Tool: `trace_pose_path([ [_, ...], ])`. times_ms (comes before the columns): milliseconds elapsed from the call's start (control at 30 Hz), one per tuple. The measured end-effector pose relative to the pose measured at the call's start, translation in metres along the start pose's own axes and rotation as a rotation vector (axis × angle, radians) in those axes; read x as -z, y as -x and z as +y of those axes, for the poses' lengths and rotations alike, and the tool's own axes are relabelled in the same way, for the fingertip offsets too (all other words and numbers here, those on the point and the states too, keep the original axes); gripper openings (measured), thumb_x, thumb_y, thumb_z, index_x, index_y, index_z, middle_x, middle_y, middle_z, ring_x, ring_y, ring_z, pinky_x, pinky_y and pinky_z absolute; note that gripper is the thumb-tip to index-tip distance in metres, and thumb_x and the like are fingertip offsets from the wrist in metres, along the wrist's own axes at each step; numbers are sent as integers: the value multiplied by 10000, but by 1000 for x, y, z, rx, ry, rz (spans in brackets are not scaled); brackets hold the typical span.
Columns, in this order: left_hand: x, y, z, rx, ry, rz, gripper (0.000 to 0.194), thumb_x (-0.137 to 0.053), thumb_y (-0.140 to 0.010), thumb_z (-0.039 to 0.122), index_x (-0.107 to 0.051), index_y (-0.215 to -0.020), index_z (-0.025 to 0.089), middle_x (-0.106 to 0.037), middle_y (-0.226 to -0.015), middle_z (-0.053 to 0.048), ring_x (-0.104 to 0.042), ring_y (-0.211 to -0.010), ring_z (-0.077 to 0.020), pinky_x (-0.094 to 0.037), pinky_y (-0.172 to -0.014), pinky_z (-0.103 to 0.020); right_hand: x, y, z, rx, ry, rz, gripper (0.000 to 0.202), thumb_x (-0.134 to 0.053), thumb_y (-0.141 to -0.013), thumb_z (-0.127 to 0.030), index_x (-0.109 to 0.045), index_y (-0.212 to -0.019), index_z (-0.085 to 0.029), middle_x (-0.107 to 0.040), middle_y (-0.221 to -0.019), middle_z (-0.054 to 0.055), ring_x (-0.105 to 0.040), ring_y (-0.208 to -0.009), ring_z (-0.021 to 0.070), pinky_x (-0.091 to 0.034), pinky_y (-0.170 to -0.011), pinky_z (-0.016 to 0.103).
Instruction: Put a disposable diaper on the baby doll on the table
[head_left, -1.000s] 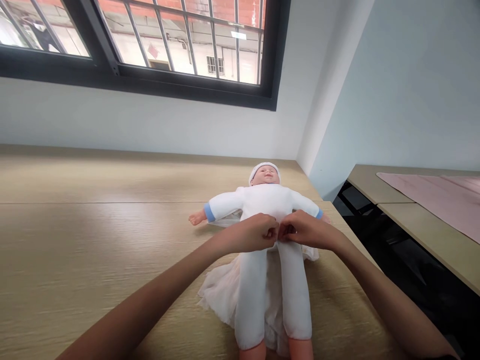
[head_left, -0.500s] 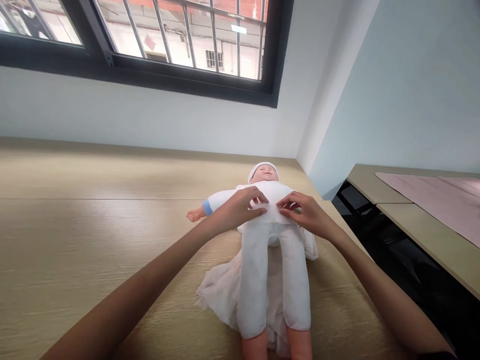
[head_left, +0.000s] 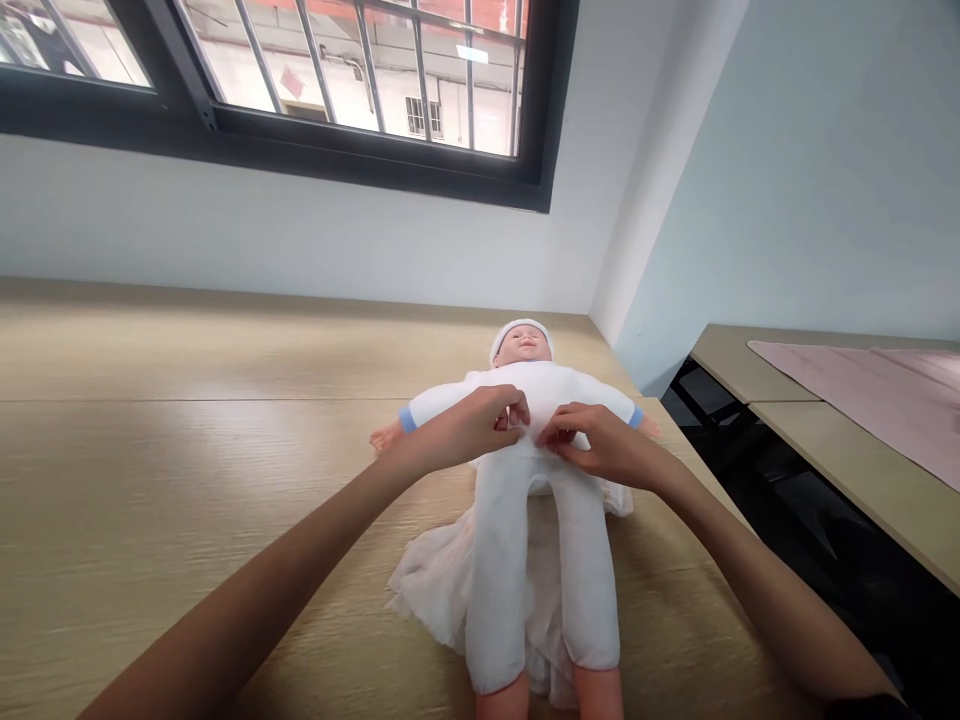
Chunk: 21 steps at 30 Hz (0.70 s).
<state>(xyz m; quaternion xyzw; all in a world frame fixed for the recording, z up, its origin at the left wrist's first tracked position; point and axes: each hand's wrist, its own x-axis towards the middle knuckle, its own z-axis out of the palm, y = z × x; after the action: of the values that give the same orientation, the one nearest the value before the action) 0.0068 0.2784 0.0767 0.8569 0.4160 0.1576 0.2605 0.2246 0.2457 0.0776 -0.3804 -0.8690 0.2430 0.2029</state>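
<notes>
A baby doll (head_left: 536,520) in a white suit with blue cuffs lies on its back on the wooden table (head_left: 187,480), head toward the wall. Under it is a crumpled white cloth (head_left: 435,580). My left hand (head_left: 469,425) and my right hand (head_left: 592,440) meet at the doll's belly. The fingertips of both pinch the white suit fabric there, close together.
A window with bars (head_left: 337,70) runs above the far wall. To the right, across a dark gap (head_left: 757,470), stands a second table (head_left: 847,450) with a pink cloth (head_left: 862,390) on it. The table's right edge is close to the doll.
My hands went from the doll's hips up to its chest with the fingers spread, then drew down and together, pinching the fabric at the belly. The view shifted slightly.
</notes>
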Motion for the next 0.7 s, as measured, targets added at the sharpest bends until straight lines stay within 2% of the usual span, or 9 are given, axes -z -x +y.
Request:
trace_pose_path([
  [100, 0, 1, 2, -19, -23, -53, 100, -467, -815, 274, -554, -814, 226, -600, -788, 19, -545, -697, -137, -418, -606, -254, 0, 1, -6, 16, -14, -119, 211, -563, -790, -67, -713, -828, -210, -713, -880, 15, -627, -894, 187, -489, -813, 312],
  [233, 2, 2, 5, -19, -40, -105, 81, -488, -798, 289, -537, -803, 225, -562, -779, 23, -498, -666, -127, -386, -569, -245, 8, 4, -6, -5, -112, -178, 176, -566, -798, -116, -704, -851, -212, -715, -887, 10, -632, -828, 171, -498, -758, 299],
  [300, 3, 2, 5, -23, -25, -107, 95, -515, -788, 307, -545, -834, 229, -557, -804, 21, -496, -676, -127, -384, -569, -244, 16, 5, -1, -33, -167, -126, 152, -561, -808, -158, -689, -873, -209, -705, -891, 5, -623, -790, 151, -500, -735, 287],
  [400, 4, 2, 5, -15, -4, -104, 100, -522, -787, 313, -547, -840, 233, -554, -799, 23, -499, -674, -127, -381, -565, -243, 26, 7, 5, -96, -172, 68, 108, -564, -816, -204, -659, -868, -201, -686, -901, 13, -606, -798, 147, -495, -751, 296],
  [467, 4, 2, 5, -3, 2, -112, 97, -522, -791, 319, -542, -830, 232, -551, -781, 24, -494, -658, -128, -373, -552, -243, 29, 6, 9, -129, -159, 118, 75, -588, -807, -234, -636, -850, -196, -673, -893, 20, -596, -782, 149, -493, -737, 303],
  [567, 5, 2, 3, 12, 26, -140, 121, -545, -784, 340, -537, -814, 223, -543, -750, 19, -483, -640, -132, -363, -539, -247, 23, 3, 13, -140, -131, 110, 94, -624, -794, -279, -597, -822, -194, -652, -867, 21, -581, -766, 153, -479, -714, 309],
  [700, 6, 2, 1, 21, 60, -176, 143, -573, -771, 353, -536, -804, 220, -531, -729, 18, -473, -641, -138, -357, -541, -251, 5, -3, 18, -142, -93, 177, 195, -617, -815, -374, -531, -797, -200, -600, -797, 7, -542, -720, 149, -437, -642, 293],
])
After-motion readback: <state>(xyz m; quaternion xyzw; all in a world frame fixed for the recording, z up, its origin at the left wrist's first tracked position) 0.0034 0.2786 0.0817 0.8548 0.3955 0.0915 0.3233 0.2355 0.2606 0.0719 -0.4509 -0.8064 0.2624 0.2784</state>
